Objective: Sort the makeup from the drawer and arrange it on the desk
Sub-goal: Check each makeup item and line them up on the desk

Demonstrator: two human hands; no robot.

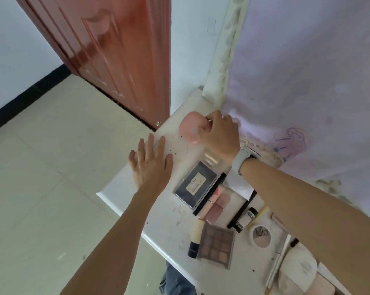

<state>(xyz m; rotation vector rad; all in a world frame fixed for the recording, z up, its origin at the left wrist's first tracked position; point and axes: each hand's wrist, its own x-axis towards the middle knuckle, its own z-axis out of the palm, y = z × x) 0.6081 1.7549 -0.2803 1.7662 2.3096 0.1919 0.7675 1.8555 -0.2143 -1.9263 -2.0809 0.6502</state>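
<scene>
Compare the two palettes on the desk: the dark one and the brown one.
The dark palette is shut, showing a pale label; the brown palette shows a grid of brown and tan shades. The dark palette lies farther up the desk, the brown palette nearer the person. The dark one looks larger. Both are rectangular and lie flat.

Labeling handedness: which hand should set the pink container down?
Right. The right hand already grips the pink container above the desk; the left hand lies flat, fingers spread.

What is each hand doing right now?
Left hand: open, fingers spread flat on the white desk.
Right hand: closed, gripping the pink rounded case.
</scene>
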